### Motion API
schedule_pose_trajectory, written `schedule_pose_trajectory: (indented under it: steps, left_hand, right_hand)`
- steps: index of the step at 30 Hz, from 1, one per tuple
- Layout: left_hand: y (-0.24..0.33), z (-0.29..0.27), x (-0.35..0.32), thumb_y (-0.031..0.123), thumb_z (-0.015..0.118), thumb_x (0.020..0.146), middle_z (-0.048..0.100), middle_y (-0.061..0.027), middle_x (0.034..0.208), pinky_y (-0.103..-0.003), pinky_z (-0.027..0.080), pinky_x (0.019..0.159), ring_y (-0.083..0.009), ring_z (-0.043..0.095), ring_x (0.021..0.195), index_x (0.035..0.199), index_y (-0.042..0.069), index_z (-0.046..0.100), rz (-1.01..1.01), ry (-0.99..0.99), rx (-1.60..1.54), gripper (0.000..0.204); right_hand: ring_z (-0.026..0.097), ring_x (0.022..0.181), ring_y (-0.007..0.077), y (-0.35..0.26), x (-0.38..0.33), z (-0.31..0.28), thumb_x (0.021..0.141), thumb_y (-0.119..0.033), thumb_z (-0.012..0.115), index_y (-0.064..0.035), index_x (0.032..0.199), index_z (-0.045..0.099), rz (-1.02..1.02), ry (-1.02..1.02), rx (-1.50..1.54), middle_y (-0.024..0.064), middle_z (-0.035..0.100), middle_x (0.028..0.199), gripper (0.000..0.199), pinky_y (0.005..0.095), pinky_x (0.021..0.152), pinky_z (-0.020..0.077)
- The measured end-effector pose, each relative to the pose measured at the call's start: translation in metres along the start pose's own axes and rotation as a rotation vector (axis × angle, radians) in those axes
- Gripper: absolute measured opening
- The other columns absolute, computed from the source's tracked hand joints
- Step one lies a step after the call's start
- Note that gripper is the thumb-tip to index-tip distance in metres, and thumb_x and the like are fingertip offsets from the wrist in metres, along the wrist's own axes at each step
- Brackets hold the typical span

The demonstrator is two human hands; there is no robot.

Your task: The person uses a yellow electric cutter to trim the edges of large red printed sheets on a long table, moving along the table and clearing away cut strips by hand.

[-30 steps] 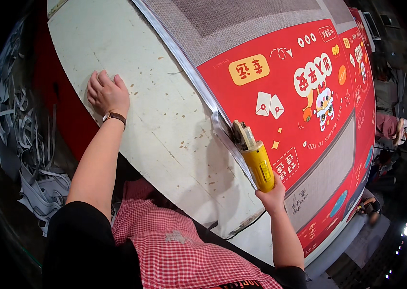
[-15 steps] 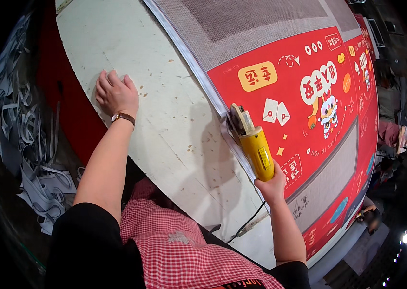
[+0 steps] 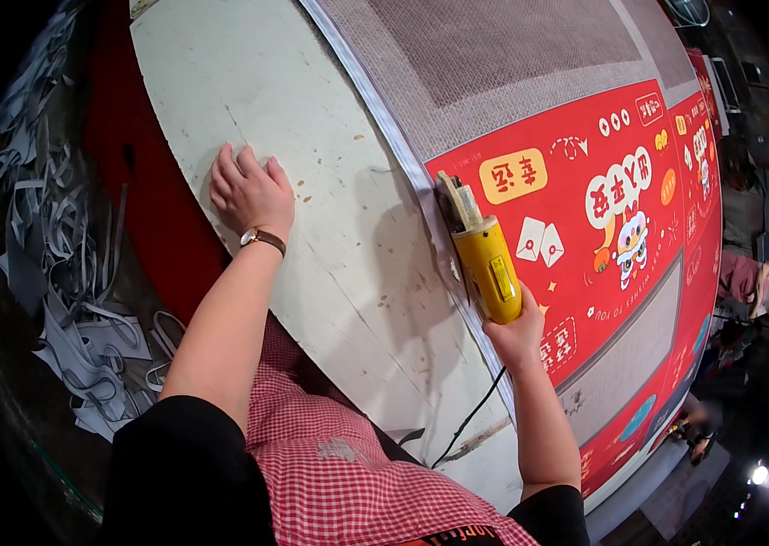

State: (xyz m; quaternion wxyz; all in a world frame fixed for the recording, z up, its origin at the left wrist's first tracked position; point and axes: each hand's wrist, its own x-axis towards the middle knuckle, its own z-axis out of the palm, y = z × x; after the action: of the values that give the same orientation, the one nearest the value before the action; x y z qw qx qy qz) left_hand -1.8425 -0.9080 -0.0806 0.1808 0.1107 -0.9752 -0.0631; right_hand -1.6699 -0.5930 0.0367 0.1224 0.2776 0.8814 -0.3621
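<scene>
The right hand (image 3: 516, 333) is gripping a yellow, barrel-shaped electric tool (image 3: 489, 268) that is sitting along the left edge of the red-and-grey printed sheet (image 3: 576, 214). The left hand (image 3: 254, 189) is resting, holding nothing, on the pale bench (image 3: 330, 273) — so the unpinned sheet could be slipping, the tool straying into the print. A black cord (image 3: 469, 419) is trailing near, perhaps snagging; loose grey-white strips (image 3: 84, 350) are lying far left.

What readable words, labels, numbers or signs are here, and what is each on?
Wording described, not copied:
Red mat: dark characters on a yellow plaque.
Red mat: large characters in white bubbles.
Red mat: characters in a dashed box.
Red mat: curved lettering, orange oval, corner box, all barely legible.
Grey panel: dark script, too small.
Yellow tool: sticker, also too small.
Dark cloth, bottom edge: orange letters, cut off.
</scene>
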Motion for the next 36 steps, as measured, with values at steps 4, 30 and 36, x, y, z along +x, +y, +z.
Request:
schedule_pose_trajectory:
  steps: [4,30,36]
  left_hand:
    - [0.001,-0.003,0.000,0.024,0.060,0.084,0.040,-0.0153,0.134,-0.051,0.029,0.101,-0.0344,0.036,0.126,0.115,0.008,0.048,0.001,-0.001,-0.019,0.037]
    - [-0.003,-0.022,0.011,0.018,0.063,0.077,0.029,-0.0251,0.140,-0.055,0.021,0.105,-0.0424,0.027,0.130,0.127,-0.002,0.036,0.063,-0.182,-0.200,0.060]
    - [-0.029,-0.051,0.038,0.015,0.063,0.075,0.027,-0.0248,0.139,-0.055,0.017,0.105,-0.0425,0.026,0.128,0.128,0.000,0.035,0.073,-0.464,-0.496,0.062]
  right_hand:
    - [0.063,0.100,0.0253,-0.013,0.016,0.012,0.060,-0.005,0.070,-0.0031,0.123,0.053,0.002,0.010,0.082,0.0148,0.066,0.103,0.065,0.0319,0.088,0.0475]
    - [0.064,0.096,0.0262,-0.126,0.105,0.056,0.060,-0.006,0.069,-0.0013,0.120,0.054,-0.036,0.033,0.051,0.0157,0.066,0.100,0.062,0.0324,0.086,0.0484]
    - [0.064,0.095,0.0261,-0.162,0.128,0.066,0.061,-0.006,0.069,-0.0024,0.119,0.055,-0.066,0.024,0.036,0.0154,0.066,0.097,0.060,0.0330,0.085,0.0484]
